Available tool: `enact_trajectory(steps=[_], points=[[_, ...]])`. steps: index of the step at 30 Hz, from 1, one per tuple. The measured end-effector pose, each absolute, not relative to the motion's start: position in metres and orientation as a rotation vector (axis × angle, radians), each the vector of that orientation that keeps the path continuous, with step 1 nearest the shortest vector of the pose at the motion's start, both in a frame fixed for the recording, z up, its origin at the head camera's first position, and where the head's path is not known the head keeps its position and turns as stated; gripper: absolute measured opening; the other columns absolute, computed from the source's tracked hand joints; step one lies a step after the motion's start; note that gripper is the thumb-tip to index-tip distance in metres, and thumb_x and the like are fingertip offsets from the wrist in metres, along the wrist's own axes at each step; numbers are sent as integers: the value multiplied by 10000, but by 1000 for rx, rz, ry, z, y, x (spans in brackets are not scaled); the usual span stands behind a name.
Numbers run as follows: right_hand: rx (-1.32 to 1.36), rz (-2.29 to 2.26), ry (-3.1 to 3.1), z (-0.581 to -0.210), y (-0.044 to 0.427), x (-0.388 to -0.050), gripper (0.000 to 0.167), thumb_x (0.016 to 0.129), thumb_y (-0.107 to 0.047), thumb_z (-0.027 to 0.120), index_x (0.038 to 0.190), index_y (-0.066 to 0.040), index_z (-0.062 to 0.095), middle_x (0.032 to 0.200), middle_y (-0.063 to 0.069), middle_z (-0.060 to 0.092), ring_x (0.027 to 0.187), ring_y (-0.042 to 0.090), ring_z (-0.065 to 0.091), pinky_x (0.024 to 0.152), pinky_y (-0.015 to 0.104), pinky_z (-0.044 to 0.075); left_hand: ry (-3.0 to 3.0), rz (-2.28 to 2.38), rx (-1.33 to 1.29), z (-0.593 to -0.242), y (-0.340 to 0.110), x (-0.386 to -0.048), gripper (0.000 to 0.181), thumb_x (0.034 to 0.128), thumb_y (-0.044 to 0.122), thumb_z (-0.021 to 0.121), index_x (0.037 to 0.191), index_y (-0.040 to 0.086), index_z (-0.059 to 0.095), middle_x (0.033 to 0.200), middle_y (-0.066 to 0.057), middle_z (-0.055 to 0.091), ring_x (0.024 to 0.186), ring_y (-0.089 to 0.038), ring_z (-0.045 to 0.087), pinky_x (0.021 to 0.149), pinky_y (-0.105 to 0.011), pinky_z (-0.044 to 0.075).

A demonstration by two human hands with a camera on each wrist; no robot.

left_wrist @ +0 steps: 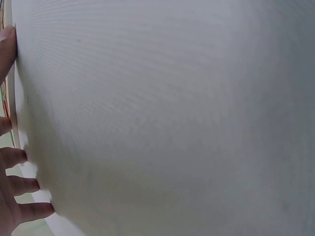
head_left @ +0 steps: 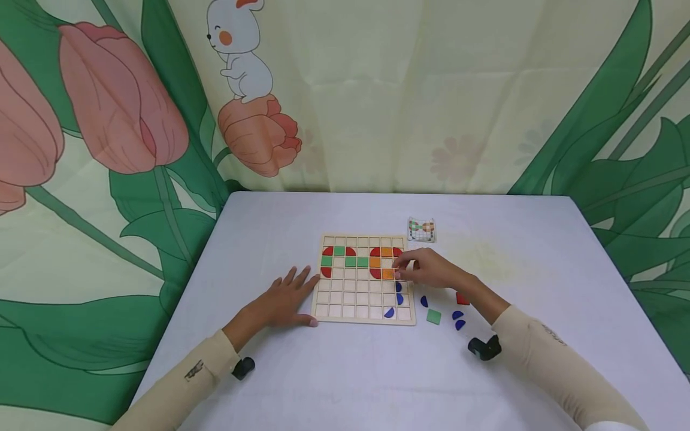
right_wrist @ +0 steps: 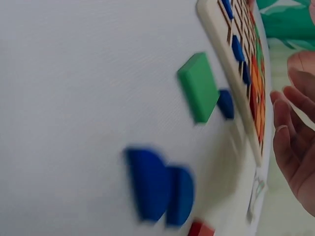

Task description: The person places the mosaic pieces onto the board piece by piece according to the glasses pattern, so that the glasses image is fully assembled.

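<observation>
A wooden grid board [head_left: 350, 299] lies on the table, with red rounded pieces [head_left: 375, 273], green squares [head_left: 339, 250] and orange squares [head_left: 387, 252] in its upper cells. My left hand [head_left: 286, 299] is spread flat at the board's left edge, thumb at the lower corner and fingers pointing up and right. Over the board's right side, my right hand [head_left: 431, 267] has its fingertips bent down close to the cells beside an orange square. Whether a piece is between those fingertips is hidden. In the right wrist view, the right-hand fingers [right_wrist: 285, 130] are partly curled.
Blue half-round pieces lie on the board's right side [head_left: 389, 312] and on the table [head_left: 457, 314]. A loose green square [head_left: 433, 316] and a red piece [head_left: 462, 298] lie right of the board. Behind it sits a small pattern card [head_left: 421, 230]. A printed curtain [head_left: 377, 120] hangs behind the table.
</observation>
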State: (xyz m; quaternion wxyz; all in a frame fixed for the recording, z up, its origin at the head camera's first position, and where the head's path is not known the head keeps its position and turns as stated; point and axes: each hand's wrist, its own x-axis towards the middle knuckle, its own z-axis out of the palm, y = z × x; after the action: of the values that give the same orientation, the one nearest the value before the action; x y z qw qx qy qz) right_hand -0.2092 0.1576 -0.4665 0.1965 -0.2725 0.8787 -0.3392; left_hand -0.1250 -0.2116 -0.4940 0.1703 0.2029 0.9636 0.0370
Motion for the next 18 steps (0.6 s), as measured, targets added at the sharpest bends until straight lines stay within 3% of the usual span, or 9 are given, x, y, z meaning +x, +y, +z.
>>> enact_trajectory(steps=[12,18], points=[[-655,-870,2453,-477,216,-173,418,832,-345,826,1191,-158,722,1060,-44,701,754,143,545,617,223,486,2740,104,570,-495,-212,-126,1057,808,729,656,1619,227,202,1692,-114,136,1537,-450,125,1144,-673,273],[-657,-777,2538,-484,222,-158,465,781,-339,864,1179,-148,718,931,-90,648,735,104,528,604,209,460,2736,115,570,-495,-212,-125,1055,810,728,655,1619,224,203,1692,-113,134,1539,-448,118,1148,-671,266]])
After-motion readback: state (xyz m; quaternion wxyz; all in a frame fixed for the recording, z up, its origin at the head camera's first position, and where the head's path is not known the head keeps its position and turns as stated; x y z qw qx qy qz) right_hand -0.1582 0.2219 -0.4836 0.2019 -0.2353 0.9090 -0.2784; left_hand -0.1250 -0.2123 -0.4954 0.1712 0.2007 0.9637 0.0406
